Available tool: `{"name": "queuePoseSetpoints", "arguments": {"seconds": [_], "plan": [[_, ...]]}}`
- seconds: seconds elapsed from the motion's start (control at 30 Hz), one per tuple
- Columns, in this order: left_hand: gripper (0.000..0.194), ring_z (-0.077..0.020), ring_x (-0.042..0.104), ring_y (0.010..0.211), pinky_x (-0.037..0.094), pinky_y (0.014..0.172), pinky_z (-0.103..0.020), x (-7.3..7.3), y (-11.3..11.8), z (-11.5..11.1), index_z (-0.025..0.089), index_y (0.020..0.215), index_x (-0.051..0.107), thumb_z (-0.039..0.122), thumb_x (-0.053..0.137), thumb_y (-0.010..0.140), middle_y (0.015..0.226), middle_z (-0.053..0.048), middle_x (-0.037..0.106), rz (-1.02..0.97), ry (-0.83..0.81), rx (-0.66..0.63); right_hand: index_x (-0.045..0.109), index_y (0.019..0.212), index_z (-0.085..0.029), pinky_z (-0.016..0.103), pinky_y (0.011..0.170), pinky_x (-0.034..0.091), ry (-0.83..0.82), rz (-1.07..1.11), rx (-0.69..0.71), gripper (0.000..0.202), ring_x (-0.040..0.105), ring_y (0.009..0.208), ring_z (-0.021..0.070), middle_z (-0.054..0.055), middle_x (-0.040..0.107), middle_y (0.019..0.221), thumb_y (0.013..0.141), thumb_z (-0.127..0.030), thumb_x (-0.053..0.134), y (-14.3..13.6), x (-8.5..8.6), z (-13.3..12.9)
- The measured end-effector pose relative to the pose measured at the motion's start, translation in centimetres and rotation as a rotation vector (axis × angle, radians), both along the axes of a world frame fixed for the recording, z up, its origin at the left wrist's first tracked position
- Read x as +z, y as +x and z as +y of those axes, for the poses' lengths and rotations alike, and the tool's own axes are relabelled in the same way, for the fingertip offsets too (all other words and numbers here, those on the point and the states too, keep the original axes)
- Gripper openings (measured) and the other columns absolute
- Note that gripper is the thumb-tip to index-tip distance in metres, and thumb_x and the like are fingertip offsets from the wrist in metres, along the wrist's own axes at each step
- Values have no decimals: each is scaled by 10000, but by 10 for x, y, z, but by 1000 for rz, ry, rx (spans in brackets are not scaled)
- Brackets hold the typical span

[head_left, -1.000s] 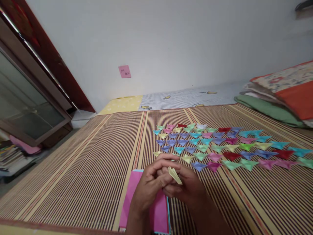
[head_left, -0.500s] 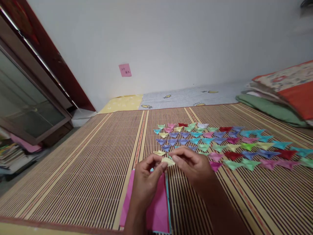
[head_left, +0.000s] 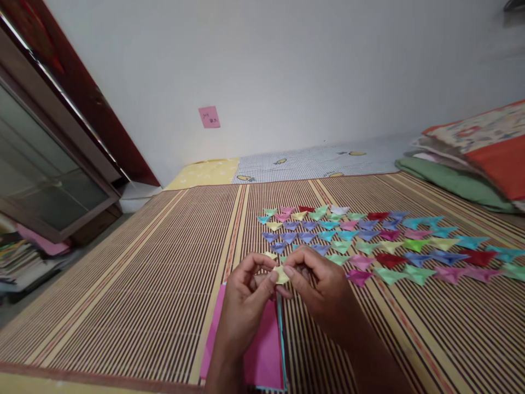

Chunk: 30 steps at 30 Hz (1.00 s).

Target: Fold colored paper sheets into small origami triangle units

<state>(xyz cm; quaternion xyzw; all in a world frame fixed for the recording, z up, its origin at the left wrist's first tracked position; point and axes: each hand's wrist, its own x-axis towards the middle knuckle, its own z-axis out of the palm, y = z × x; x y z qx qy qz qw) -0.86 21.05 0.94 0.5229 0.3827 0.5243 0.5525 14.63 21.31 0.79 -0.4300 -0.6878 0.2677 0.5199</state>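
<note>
A small piece of folded yellow paper point(head_left: 281, 275) is pinched between my two hands, above the striped mat. My left hand point(head_left: 250, 295) grips its left end with thumb and forefinger. On its right end, my right hand point(head_left: 322, 284) closes thumb against forefinger. Under my left wrist lies a stack of pink paper point(head_left: 264, 350) with a blue edge showing along its right side. Just beyond my hands, rows of small folded paper pieces in many colours begin, among them a magenta one point(head_left: 359, 277) near my right hand; my fingers partly cover the nearest ones.
The striped mat point(head_left: 135, 284) spreads over the whole surface. Folded bedding point(head_left: 459, 183) and a red patterned cushion point(head_left: 496, 158) are piled at the right. A pink note point(head_left: 209, 117) is stuck to the wall. A glass-fronted cabinet point(head_left: 45, 158) stands at the left.
My right hand has moved slightly left and its fingers now close on the right end of the yellow paper. The paper has turned a little between my hands.
</note>
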Motion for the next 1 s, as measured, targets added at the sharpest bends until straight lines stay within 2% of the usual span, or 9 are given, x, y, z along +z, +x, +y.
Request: {"name": "queuePoseSetpoints", "arguments": {"seconds": [0.13, 0.33, 0.5, 0.63, 0.8, 0.9, 1.0], "plan": [[169, -114, 636, 572, 502, 554, -211, 3, -2, -3, 189, 833, 659, 296, 789, 823, 750, -11, 688, 23, -11, 11, 564, 738, -222, 286, 583, 401, 35, -16, 1, 175, 516, 626, 143, -22, 545, 714, 903, -166, 583, -2, 1, -1], [139, -90, 585, 631, 485, 581, -173, 8, -1, -4, 176, 808, 665, 266, 760, 853, 811, -13, 700, 9, 25, 13, 551, 738, -209, 276, 574, 395, 100, -37, -28, 157, 501, 621, 137, -26, 531, 702, 889, -169, 564, -5, 1, 1], [136, -74, 576, 617, 482, 583, -162, 7, 1, -4, 174, 806, 653, 246, 756, 856, 816, -2, 694, -34, 32, 12, 535, 739, -207, 274, 575, 404, 140, -9, -45, 164, 495, 622, 132, -28, 518, 704, 896, -159, 547, -6, -2, 2], [109, -67, 602, 623, 498, 604, -167, 4, 0, -5, 190, 832, 633, 230, 719, 887, 841, 20, 677, -45, 50, 54, 562, 764, -201, 276, 597, 434, 152, 0, -71, 152, 535, 648, 139, -15, 564, 727, 899, -137, 541, -4, 0, 0], [66, -115, 652, 777, 520, 727, -222, 2, 0, -4, 208, 864, 649, 170, 657, 918, 873, 13, 664, 147, 164, 109, 682, 918, -183, 274, 636, 471, 209, 3, -67, 87, 587, 708, 145, 4, 626, 802, 918, -158, 599, -4, 2, -1], [112, -140, 654, 839, 521, 773, -251, 2, 2, -3, 206, 847, 658, 108, 635, 896, 893, -2, 667, 260, 262, 161, 670, 833, -178, 276, 651, 467, 216, -10, -65, 131, 587, 729, 147, 6, 612, 786, 931, -143, 590, -7, 2, -1], [111, -157, 654, 849, 531, 772, -276, 2, 4, -3, 204, 832, 653, 113, 637, 893, 908, -16, 670, 282, 294, 184, 621, 769, -177, 275, 635, 450, 222, -1, -93, 177, 559, 695, 142, -2, 582, 747, 925, -118, 563, -9, 1, -1]]}}
